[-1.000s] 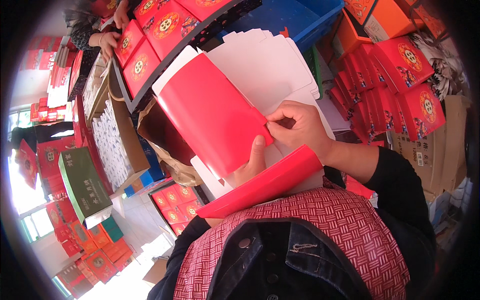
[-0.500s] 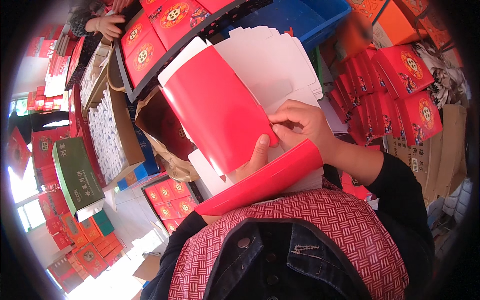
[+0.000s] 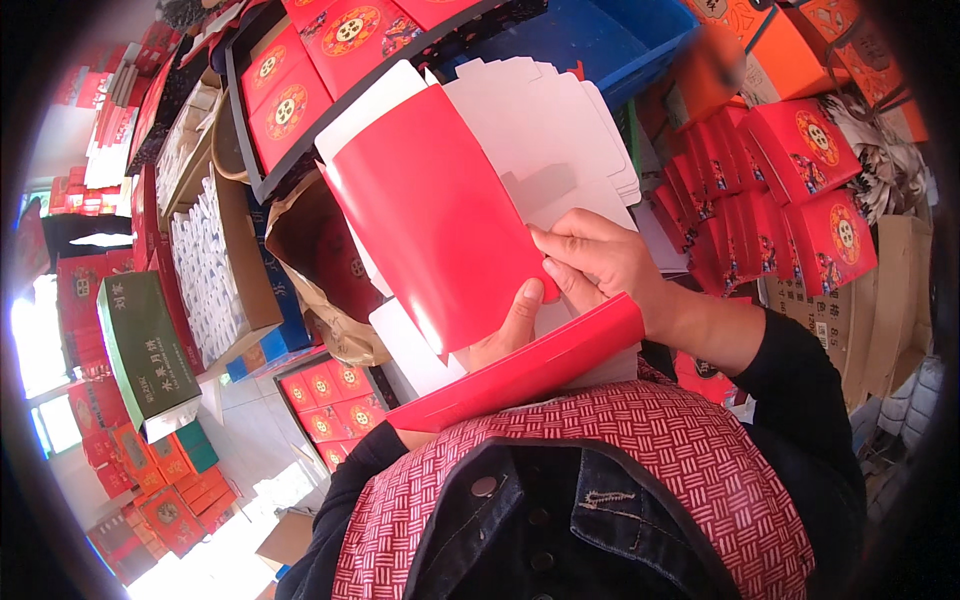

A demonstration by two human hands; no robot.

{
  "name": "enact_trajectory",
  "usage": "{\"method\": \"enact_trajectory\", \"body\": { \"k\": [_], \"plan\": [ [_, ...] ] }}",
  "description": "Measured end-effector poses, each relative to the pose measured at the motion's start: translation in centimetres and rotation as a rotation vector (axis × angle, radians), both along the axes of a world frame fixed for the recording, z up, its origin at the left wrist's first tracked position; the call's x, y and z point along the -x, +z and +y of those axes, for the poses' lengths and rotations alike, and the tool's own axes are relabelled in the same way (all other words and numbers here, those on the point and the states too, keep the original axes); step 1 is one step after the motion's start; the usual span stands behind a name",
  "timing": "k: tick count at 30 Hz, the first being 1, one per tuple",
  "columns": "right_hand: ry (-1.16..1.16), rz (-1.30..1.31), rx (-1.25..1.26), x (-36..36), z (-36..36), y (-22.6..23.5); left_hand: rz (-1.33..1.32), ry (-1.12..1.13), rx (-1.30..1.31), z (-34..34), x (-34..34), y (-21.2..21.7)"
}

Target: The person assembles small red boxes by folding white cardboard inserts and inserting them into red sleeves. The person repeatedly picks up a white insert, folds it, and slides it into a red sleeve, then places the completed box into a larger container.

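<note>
A partly folded red cardboard box [image 3: 430, 220] with white flaps stands tilted in front of my body. My left hand [image 3: 508, 332] grips its lower right corner, the thumb on the red face and the other fingers mostly hidden behind the card. At the right edge of the same panel, my right hand [image 3: 595, 262] pinches the card between thumb and fingertips. A long red panel [image 3: 520, 365] slants below both hands, near my checked apron [image 3: 600, 450]. Behind the box lies a fanned stack of white card sheets [image 3: 545, 130].
A black-edged tray of red printed boxes [image 3: 290, 105] and a blue crate [image 3: 590, 40] stand at the far side. Left are an open brown paper bag [image 3: 345, 330], a carton of white packets [image 3: 215, 270] and a green box [image 3: 150, 350]. Red folded boxes [image 3: 735, 190] pile up right.
The view has shifted slightly. Both hands keep their hold on the red box, and my right fingers have shifted a little along its edge. Another person's hands at the upper left have left the view.
</note>
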State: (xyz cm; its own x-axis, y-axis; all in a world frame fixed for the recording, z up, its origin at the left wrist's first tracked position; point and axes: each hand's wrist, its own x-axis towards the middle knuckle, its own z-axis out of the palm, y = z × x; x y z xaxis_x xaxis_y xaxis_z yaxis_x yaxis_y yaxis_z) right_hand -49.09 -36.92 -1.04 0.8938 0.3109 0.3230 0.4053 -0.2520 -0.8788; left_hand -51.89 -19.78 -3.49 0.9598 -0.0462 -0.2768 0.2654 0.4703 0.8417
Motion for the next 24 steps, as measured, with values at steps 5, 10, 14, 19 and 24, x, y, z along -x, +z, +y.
{"method": "enact_trajectory", "body": {
  "k": [5, 10, 14, 19, 24],
  "plan": [
    [0.097, 0.264, -0.046, -2.0, -0.9, 1.2, 0.004, 0.025, 0.05, -1.1, 0.3, -0.2],
    [0.066, 0.802, -0.583, -2.8, 1.9, 3.1, 0.033, -0.03, 0.107, -1.2, 0.9, -0.6],
    [-0.09, 0.75, -0.585, -3.0, 2.3, 0.9, 0.064, -0.325, 0.079, 0.6, 1.4, -0.6],
    [-0.179, 0.581, -0.429, -1.7, 2.1, -0.7, -0.09, -0.797, -0.295, 10.8, 1.3, 4.3],
    [-0.056, 0.63, -0.437, -0.1, 3.7, -0.1, -0.551, 0.085, -0.608, 8.8, -3.9, 4.1]
  ]
}}
